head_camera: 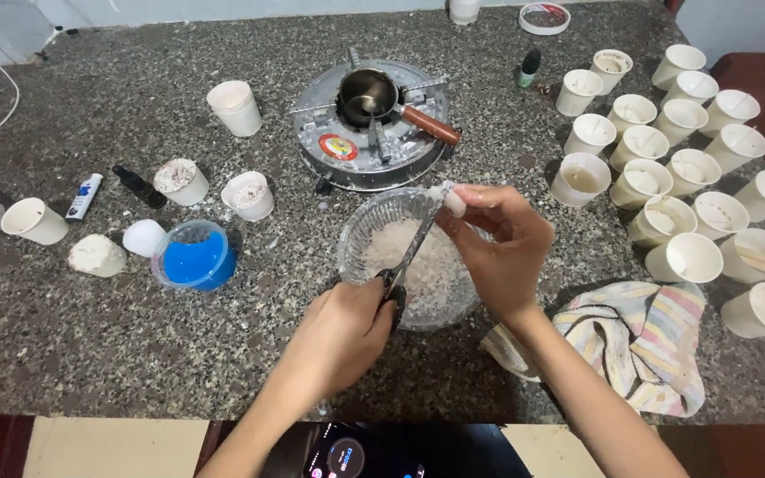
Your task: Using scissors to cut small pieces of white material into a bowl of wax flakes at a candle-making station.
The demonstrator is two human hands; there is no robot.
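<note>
At the near edge, at 6 o'clock, a dark phone (347, 456) with a lit screen lies below the tabletop (90, 354), a speckled grey stone slab. Just above it the left hand (343, 332) is clenched around the black handle of a knife (411, 252), whose blade slants up toward 1 o'clock. The blade tip meets a small white wax lump (453, 204) pinched between the fingertips of the right hand (502, 252). Both hands hover over a clear glass bowl (360, 230) at the centre, which holds pale white shavings.

At 4 o'clock from the bowl, touching the right forearm, lies a crumpled striped cloth (644, 341). At 9 o'clock sits a clear round tub (195, 257) with blue contents, a white lump (143, 237) just beside it and a pale upturned cup (97, 257) further left. Beyond these stand two small cups (214, 188) with crusted tops, a dark dropper bottle (139, 187), a white tube (84, 196) and an empty paper cup (35, 220).

At 12 o'clock from the bowl is a round metal stove (338, 146) carrying a small steel pot (367, 93) with a brown handle. A lone paper cup (235, 108) stands to its left. From 1 to 3 o'clock a cluster of white paper cups (692, 168) spreads across the tabletop, several with wicks and set wax. A round lid (544, 18) lies at the far edge.
</note>
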